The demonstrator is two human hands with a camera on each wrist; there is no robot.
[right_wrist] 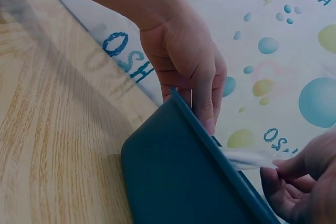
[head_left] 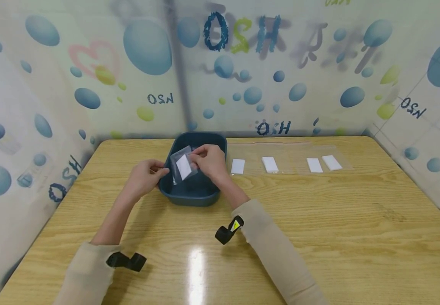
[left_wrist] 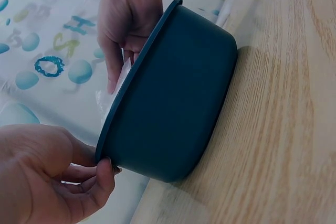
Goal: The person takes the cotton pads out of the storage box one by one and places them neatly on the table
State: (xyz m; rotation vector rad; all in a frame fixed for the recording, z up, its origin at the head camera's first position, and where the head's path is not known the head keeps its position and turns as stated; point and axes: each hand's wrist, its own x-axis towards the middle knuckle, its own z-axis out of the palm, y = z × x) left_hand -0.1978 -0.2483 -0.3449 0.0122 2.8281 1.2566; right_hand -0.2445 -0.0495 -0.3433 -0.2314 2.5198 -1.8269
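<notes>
A dark blue-green plastic basin [head_left: 193,200] stands on the table. My left hand [head_left: 146,176] pinches its left rim between thumb and fingers, as the left wrist view shows at the rim [left_wrist: 105,145]. Over the basin's opening, my right hand [head_left: 210,161] pinches the edge of a clear plastic bag [head_left: 175,173] with a flat white rectangle [head_left: 184,166] inside. The bag [right_wrist: 247,158] shows edge-on past the rim in the right wrist view, between the fingertips of my right hand [right_wrist: 307,182]. The basin wall hides its interior in both wrist views.
Right of the basin, several clear bags lie in a row along the table's back, each with a white rectangle [head_left: 269,164] in it. The wooden table [head_left: 319,220] meets a bubble-printed curtain [head_left: 243,84] behind. Black wrist cameras [head_left: 225,233] stick out from both sleeves.
</notes>
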